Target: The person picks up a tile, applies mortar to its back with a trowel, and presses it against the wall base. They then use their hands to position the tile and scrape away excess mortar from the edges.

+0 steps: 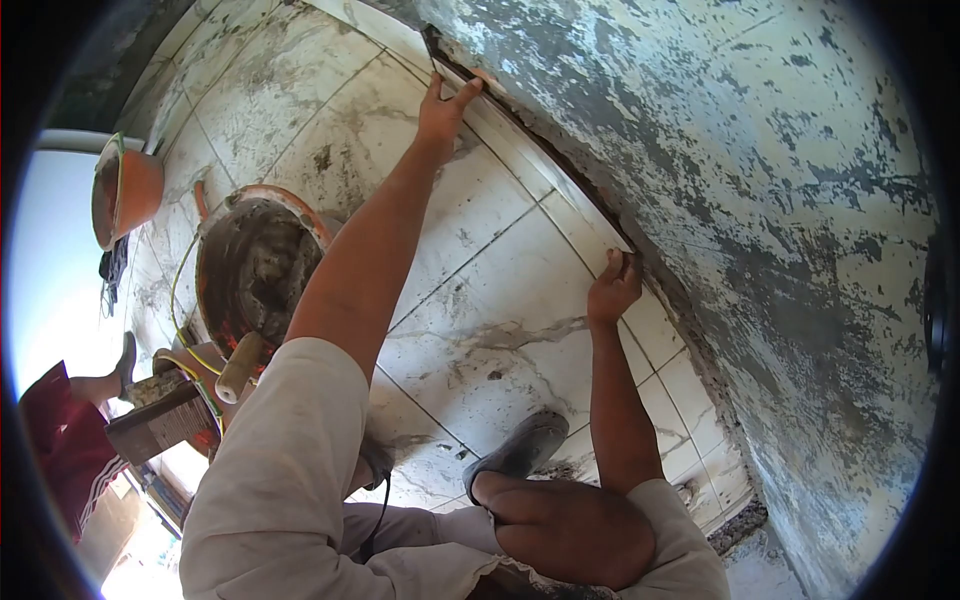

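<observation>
Far L: maroon cloth (pixel 65 440) w/ white stripes at its hem, then orange bucket (pixel 140 187) tipped on its side, nr the pale panel (pixel 60 230). Next, round tub (pixel 290 197) w/ wet grey mix (pixel 265 265) inside, on the marbled tile floor (pixel 470 290); tool w/ pale cylindrical handle (pixel 240 368) just below it. Mid: L hand (pixel 450 108), arm stretched fwd, thumb & fingers clamped on the upper pt of a long narrow strip (pixel 565 180). Strip lies along the wall base, running diag. btwn both hands. Below, dark shoe (pixel 525 445) on the tiles. R hand (pixel 612 290) at strip's lower end, fingers bent, close tog.; can't tell if they grip it. Far R: patchy blue-grey wall (pixel 780 250), paint worn.
</observation>
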`<state>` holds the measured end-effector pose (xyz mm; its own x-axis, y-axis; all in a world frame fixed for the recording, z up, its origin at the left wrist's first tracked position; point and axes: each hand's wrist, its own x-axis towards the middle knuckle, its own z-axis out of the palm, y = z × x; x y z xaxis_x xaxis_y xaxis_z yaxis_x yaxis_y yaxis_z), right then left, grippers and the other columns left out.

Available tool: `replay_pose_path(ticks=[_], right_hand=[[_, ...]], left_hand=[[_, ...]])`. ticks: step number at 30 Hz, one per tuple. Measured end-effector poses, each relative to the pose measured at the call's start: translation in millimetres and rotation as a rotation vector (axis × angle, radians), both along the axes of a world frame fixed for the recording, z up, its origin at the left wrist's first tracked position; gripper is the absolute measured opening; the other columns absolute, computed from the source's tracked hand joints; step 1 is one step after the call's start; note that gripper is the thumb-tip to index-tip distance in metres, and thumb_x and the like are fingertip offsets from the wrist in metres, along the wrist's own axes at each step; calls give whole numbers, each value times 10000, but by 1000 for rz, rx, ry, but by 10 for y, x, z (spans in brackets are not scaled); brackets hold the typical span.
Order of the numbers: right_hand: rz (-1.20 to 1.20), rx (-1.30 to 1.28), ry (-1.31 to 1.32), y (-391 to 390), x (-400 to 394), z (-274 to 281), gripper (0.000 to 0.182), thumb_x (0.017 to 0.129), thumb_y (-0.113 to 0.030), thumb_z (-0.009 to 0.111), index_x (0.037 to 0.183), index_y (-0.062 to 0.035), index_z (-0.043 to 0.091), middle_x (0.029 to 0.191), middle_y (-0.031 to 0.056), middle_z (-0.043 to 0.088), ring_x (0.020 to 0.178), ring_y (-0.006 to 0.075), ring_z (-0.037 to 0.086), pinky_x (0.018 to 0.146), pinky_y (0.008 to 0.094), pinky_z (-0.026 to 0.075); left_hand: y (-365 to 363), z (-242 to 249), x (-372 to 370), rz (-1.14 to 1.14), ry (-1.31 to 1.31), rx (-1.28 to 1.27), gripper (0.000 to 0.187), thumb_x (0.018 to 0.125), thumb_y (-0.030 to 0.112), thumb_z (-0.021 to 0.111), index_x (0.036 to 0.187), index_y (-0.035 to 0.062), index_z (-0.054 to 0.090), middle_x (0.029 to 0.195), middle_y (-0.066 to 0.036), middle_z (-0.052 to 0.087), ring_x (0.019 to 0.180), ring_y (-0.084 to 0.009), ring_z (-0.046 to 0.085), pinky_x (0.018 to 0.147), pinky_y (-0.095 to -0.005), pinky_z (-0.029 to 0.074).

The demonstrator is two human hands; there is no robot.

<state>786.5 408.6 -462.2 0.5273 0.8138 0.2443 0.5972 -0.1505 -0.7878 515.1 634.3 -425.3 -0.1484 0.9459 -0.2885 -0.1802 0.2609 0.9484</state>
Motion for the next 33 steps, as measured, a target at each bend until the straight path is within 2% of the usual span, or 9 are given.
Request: replay_pose_path(ticks=[7, 12, 15, 23, 24, 26, 30, 32, 33], right_hand=[[-3, 11, -10, -4, 24, -53, 142, 893, -115, 550, 867, 18, 594, 780, 124, 620, 694, 247, 599, 643, 339, 474], [15, -23, 17, -2, -5, 25, 158, 903, -118, 538, 869, 28, 589, 793, 139, 621, 702, 259, 602, 649, 341, 478], [54, -31, -9, 13, -18, 99, 181, 912, -122, 529, 870, 46, 583, 803, 157, 622, 717, 272, 608, 655, 344, 483], [68, -84, -109, 22, -43, 159, 234, 922, -166, 532, 854, 50, 591, 765, 155, 633, 655, 264, 620, 572, 349, 482], [71, -85, -110, 17, -37, 142, 234, 922, -166, 532, 854, 50, 591, 765, 155, 633, 655, 264, 620, 572, 349, 482], [47, -89, -55, 33, -37, 104, 253, 926, -179, 526, 837, 45, 602, 748, 150, 642, 663, 257, 633, 584, 343, 488], [44, -97, -57, 49, -78, 200, 265, 930, -188, 520, 828, 41, 610, 757, 151, 653, 684, 254, 645, 601, 333, 497], [60, -96, -58, 45, -62, 197, 270, 930, -197, 521, 839, 40, 613, 785, 154, 663, 705, 253, 654, 616, 330, 504], [60, -94, -59, 47, -58, 197, 270, 930, -197, 521, 839, 40, 613, 785, 154, 663, 705, 253, 654, 616, 330, 504]], left_hand=[[-48, 136, 28, -15, -2, -55, 1030, 727, 370, 752, 1435, -20, 114, 1342, -205, 410, 1157, -258, 468, 958, -344, 377], [-98, 197, 95, -18, -22, -40, 1036, 736, 383, 741, 1438, -15, 91, 1350, -233, 389, 1230, -271, 397, 1026, -363, 291], [-100, -195, 266, 86, 169, 56, 942, 744, 318, 734, 1404, -66, 182, 1254, -246, 468, 1124, -273, 485, 923, -330, 398], [-214, -277, 573, 216, 113, 10, 807, 790, 237, 686, 1369, -112, 246, 990, -140, 589, 770, -146, 532, 678, -273, 441], [-239, -217, 569, 219, 113, 8, 807, 790, 237, 686, 1369, -112, 246, 990, -140, 589, 770, -146, 532, 678, -273, 441], [-266, -85, 561, 205, 130, -72, 746, 765, 297, 667, 1310, -111, 364, 1273, -270, 470, 1173, -326, 477, 976, -352, 371], [-263, -116, 558, 206, 139, -66, 744, 764, 296, 667, 1312, -108, 366, 1269, -269, 474, 1166, -325, 480, 971, -352, 376], [-239, -193, 558, 226, 145, -2, 787, 785, 230, 691, 1362, -108, 274, 997, -154, 592, 785, -160, 548, 679, -278, 454], [-234, -199, 557, 226, 144, 0, 787, 785, 230, 691, 1362, -108, 274, 997, -154, 592, 785, -160, 548, 679, -278, 454]])
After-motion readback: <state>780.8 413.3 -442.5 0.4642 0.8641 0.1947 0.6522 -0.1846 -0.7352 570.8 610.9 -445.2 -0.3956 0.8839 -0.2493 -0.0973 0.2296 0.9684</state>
